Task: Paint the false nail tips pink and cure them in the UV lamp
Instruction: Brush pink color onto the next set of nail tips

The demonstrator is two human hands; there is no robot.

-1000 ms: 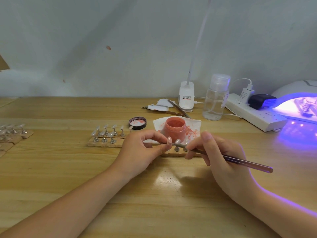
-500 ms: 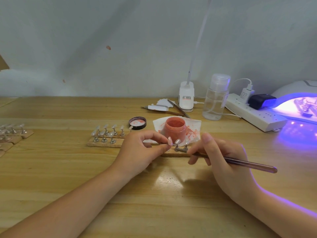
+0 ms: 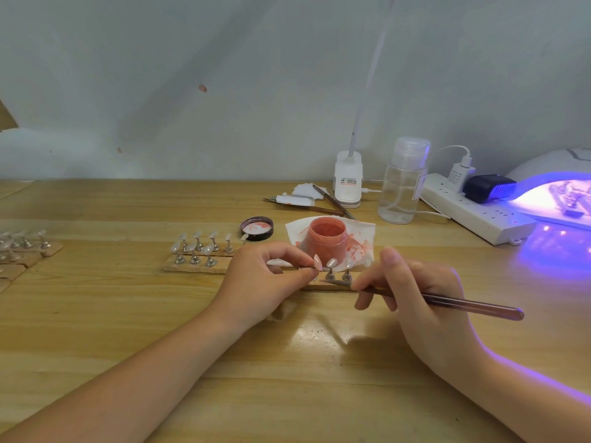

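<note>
While left fingers (image 3: 307, 271) pinch glossy nail tip (image 3: 317, 262), right fingers (image 3: 364, 282) grip slim brush (image 3: 447, 302) (metallic).

Nail stands and tools along the desk's far half

On the desk (image 3: 96, 314), the jar (image 3: 327, 239) sits on a tissue (image 3: 358, 230); its lid (image 3: 256, 228) lies just left, nail tips on stands (image 3: 198, 251) farther left; bottle (image 3: 401, 183), power strip (image 3: 479, 214) and UV lamp (image 3: 556, 193) line the far right edge.

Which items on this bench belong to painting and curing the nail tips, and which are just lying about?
In use: nail tip pinched in left hand; brush in right hand; open pink jar; lit UV lamp; waiting tips.

Lying about: clear bottle; power strip; jar lid.
</note>
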